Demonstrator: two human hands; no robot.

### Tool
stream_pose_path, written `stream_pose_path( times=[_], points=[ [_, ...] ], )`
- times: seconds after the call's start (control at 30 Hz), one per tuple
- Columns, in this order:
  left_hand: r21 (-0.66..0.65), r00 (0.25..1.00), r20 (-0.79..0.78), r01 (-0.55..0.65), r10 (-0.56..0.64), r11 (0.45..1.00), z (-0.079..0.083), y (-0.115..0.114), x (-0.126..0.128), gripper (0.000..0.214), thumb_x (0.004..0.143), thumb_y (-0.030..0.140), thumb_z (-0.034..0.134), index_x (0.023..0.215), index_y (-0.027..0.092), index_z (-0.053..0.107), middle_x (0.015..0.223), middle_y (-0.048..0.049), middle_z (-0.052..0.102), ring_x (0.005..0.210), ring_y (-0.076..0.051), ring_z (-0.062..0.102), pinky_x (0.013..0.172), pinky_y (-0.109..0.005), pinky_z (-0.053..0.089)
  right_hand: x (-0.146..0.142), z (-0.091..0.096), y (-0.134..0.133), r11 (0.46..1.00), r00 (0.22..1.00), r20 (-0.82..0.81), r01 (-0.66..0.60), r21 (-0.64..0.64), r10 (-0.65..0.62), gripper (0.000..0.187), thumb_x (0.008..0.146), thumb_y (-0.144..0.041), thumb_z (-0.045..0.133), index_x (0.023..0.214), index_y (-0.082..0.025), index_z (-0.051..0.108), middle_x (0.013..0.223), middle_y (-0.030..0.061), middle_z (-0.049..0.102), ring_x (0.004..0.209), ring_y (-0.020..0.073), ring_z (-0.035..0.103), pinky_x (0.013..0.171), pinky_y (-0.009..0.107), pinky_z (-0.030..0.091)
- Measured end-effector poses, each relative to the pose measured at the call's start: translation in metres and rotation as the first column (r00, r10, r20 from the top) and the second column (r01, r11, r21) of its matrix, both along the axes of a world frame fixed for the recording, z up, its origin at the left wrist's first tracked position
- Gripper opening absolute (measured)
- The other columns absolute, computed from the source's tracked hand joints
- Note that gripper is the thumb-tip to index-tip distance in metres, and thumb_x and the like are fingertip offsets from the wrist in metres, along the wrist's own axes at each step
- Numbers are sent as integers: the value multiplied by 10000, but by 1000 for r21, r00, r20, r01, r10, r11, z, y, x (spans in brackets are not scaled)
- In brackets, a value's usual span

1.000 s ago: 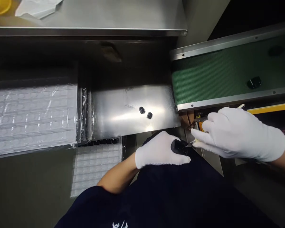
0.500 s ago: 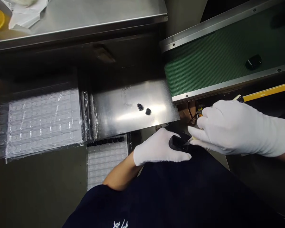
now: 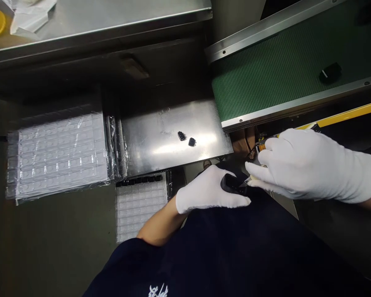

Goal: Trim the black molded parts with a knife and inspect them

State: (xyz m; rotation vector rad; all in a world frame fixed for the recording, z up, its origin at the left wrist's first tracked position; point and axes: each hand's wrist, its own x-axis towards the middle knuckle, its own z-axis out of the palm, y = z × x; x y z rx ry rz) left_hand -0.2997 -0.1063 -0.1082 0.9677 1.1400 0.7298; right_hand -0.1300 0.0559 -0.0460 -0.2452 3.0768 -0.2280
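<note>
My left hand (image 3: pixel 208 189), in a white glove, is closed round a small black plastic part (image 3: pixel 231 184) with a hollow side showing. My right hand (image 3: pixel 309 165), gloved too, grips a knife (image 3: pixel 245 184) with a short pointed metal blade. The blade tip reaches the right side of the black part; whether it touches cannot be made out. Most of the knife's handle is hidden in the fingers. Beyond my left hand, two small black pieces (image 3: pixel 181 135) lie on a metal shelf (image 3: pixel 148 144).
A green ribbed conveyor belt (image 3: pixel 266 78) with a metal frame carries a black part (image 3: pixel 330 73). Clear compartment trays (image 3: pixel 62 152) are stacked at left. A lower tray (image 3: pixel 142 206) holds black parts along its far row. A steel table edge (image 3: pixel 126 24) runs along the top.
The view has shifted slightly. Both hands keep their grips, with the blade still at the black part. The black part on the belt shows a different glint.
</note>
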Motion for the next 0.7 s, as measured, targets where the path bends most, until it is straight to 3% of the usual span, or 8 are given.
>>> stream_pose_path(
  times=[0.2, 0.4, 0.57, 0.7],
  points=[
    [-15, 1000, 16, -11, 11, 1000, -2, -2, 3, 261, 790, 369, 848, 761, 159, 695, 652, 32, 642, 622, -116, 600, 637, -244, 516, 6, -4, -2, 1000, 999, -53, 11, 21, -10, 463, 1080, -415, 444, 694, -214, 603, 570, 6, 478, 583, 153, 460, 560, 362, 360],
    [-47, 999, 30, -10, 11, 999, -5, -4, 3, 291, 784, 399, 847, 740, 161, 685, 620, 38, 625, 602, -113, 592, 631, -247, 514, 9, -5, 2, 981, 975, -222, 39, 189, 4, 416, 1056, -468, 500, 770, -225, 680, 543, -10, 448, 537, 152, 397, 525, 359, 232],
    [-65, 999, 33, -17, 19, 998, -5, -6, -2, 310, 768, 403, 862, 712, 154, 686, 643, 23, 659, 607, -120, 620, 611, -240, 522, 8, -7, 6, 964, 961, -176, 238, 122, -215, 473, 1050, -520, 506, 707, -231, 653, 556, -1, 521, 535, 145, 440, 535, 339, 215],
    [-32, 996, 52, -77, 79, 997, -16, -12, -7, 331, 763, 357, 881, 1020, 163, 801, 888, -39, 795, 772, -178, 738, 730, -279, 606, 3, -12, 3, 954, 952, -72, 296, -51, -299, 473, 1049, -575, 476, 782, -258, 704, 573, -18, 562, 560, 148, 536, 528, 297, 286]
  ],
)
